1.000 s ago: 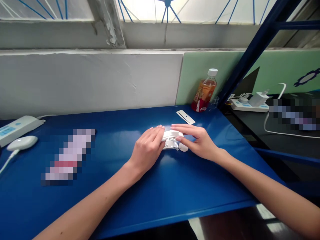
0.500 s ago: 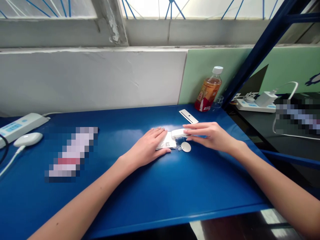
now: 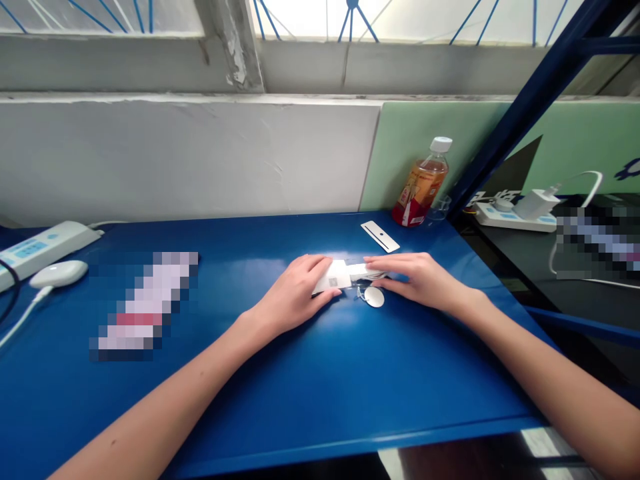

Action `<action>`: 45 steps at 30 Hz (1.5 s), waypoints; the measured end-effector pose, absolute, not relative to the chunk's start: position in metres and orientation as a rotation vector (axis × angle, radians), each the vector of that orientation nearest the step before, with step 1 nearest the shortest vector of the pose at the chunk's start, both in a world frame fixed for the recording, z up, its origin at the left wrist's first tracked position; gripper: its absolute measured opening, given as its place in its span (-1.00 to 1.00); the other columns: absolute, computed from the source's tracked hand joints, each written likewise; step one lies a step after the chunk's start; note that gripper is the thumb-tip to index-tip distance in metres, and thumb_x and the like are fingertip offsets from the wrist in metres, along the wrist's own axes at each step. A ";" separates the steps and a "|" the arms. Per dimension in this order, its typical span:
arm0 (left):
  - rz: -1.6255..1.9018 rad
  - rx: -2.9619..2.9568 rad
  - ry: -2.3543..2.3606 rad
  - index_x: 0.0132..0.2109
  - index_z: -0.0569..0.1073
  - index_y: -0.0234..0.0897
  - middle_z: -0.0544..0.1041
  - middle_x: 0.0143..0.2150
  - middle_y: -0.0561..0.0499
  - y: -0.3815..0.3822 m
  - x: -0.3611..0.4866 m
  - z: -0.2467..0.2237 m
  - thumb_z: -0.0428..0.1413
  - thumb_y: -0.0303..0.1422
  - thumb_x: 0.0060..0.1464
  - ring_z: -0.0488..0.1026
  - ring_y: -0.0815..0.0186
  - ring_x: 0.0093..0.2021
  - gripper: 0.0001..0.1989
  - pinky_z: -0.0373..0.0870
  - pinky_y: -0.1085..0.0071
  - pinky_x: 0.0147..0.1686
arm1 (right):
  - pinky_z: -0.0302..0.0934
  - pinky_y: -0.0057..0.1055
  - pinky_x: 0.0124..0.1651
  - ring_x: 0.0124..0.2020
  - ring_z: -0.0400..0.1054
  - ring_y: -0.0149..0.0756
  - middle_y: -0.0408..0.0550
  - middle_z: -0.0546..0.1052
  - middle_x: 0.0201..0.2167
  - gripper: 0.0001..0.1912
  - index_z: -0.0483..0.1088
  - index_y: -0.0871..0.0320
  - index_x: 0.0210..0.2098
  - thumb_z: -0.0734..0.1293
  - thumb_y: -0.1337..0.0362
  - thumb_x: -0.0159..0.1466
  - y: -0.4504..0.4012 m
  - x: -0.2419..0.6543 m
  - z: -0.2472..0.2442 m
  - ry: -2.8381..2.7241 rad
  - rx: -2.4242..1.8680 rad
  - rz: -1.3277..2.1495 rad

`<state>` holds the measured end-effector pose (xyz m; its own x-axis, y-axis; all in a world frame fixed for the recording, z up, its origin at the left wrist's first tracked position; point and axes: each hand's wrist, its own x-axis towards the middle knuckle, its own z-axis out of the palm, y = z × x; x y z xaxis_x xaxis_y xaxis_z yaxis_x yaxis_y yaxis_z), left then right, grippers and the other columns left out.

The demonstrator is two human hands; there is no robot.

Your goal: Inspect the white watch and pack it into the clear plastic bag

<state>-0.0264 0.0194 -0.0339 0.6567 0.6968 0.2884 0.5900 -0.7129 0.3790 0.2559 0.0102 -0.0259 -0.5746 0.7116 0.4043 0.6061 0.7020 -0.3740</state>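
Note:
My left hand (image 3: 306,288) is closed on a flat white packet (image 3: 334,277) with a small grey square printed on it, thumb at its near edge. From the right, my right hand (image 3: 411,277) grips a narrow white piece (image 3: 364,271) between thumb and fingers; its left end meets the packet. Just below it lies a round white disc (image 3: 374,297) with a small clear part at its left. A white card (image 3: 381,237) with a dark line and dot rests behind my right hand.
An orange drink bottle (image 3: 424,183) stands at the back right by a blue post. On the left are a blurred-out flat object (image 3: 145,300), a white oval device (image 3: 61,274) and a power strip (image 3: 47,245). The blue table's front edge (image 3: 360,452) runs below.
The white piece in my right hand has come down flatter, level with the packet. My left hand now has the packet slightly raised between thumb and fingers. The view has shifted slightly.

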 end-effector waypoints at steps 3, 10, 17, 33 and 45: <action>0.636 2.675 1.035 0.20 0.31 -0.34 0.39 0.18 -0.26 0.020 -0.026 -0.035 0.05 -0.16 0.31 0.33 0.00 0.18 -0.55 0.31 0.03 0.14 | 0.41 -0.21 0.10 0.04 0.50 -0.10 0.04 0.58 0.03 -0.71 0.52 0.14 0.03 0.34 0.29 0.33 0.008 0.246 -0.035 -2.356 -0.957 0.227; 0.575 2.678 0.972 0.21 0.29 -0.31 0.38 0.19 -0.24 0.020 -0.027 -0.035 0.05 -0.14 0.31 0.33 0.03 0.17 -0.55 0.33 0.06 0.14 | 0.21 -0.04 0.28 0.33 0.17 -0.08 0.08 0.31 0.30 -0.59 0.38 0.12 0.21 0.17 0.38 0.42 0.008 0.245 -0.037 -2.575 -0.915 0.236; 0.533 2.725 0.977 0.21 0.28 -0.37 0.37 0.21 -0.30 0.019 -0.026 -0.035 0.01 -0.12 0.32 0.31 0.02 0.21 -0.52 0.32 0.10 0.16 | 0.33 -0.06 0.16 0.18 0.34 -0.06 0.01 0.53 0.10 -0.64 0.43 0.12 0.16 0.19 0.30 0.43 0.011 0.256 -0.024 -2.613 -0.966 0.099; 0.496 2.800 1.038 0.22 0.28 -0.44 0.34 0.23 -0.33 0.016 -0.022 -0.039 -0.03 -0.11 0.34 0.25 -0.04 0.27 -0.48 0.24 0.06 0.21 | 0.23 0.05 0.26 0.35 0.10 0.05 0.14 0.47 0.15 -0.62 0.37 0.22 0.17 0.16 0.35 0.40 -0.001 0.234 -0.035 -2.551 -1.010 0.115; 0.431 2.802 1.092 0.24 0.25 -0.47 0.33 0.26 -0.36 0.014 -0.020 -0.040 -0.10 -0.07 0.35 0.24 -0.04 0.29 -0.44 0.19 0.04 0.24 | 0.05 0.06 0.35 0.44 -0.17 0.13 0.36 0.12 0.37 -0.19 -0.03 0.46 0.38 0.06 -0.10 0.41 -0.027 0.216 -0.033 -2.636 -1.355 0.257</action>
<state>-0.0199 0.0143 -0.0402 0.7023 0.6759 0.2236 0.6464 -0.7370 0.1974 0.2161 -0.0270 -0.0329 -0.5742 0.8158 0.0691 0.7871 0.5732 -0.2280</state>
